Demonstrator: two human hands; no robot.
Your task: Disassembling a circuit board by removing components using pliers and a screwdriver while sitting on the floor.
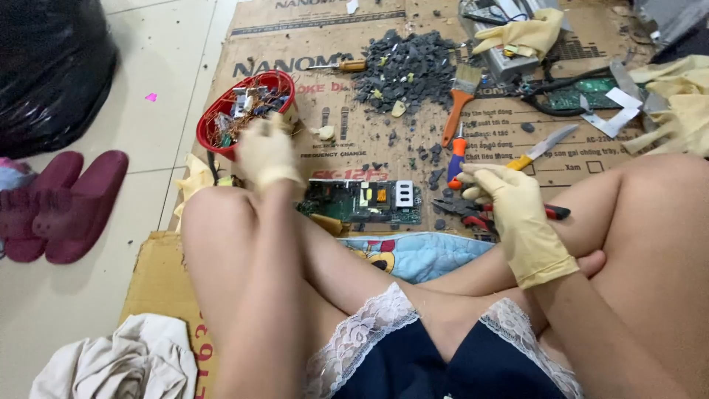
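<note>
I sit cross-legged on flattened cardboard [332,29], both hands in yellow rubber gloves. My left hand [266,151] is blurred and hovers at the near rim of a red bowl [210,122] full of small electronic parts; whether it holds anything I cannot tell. My right hand [517,214] is curled around red-handled pliers [473,210], whose dark jaws point left. Between my hands lies a green circuit board [365,201] with white and orange components.
A heap of dark grey fragments [406,66] lies beyond the board. Beside it are an orange-handled brush [459,96], a screwdriver [340,66], a yellow-handled knife [543,146] and another green board [583,92]. Dark red slippers [63,203] and a black bag [52,66] sit left.
</note>
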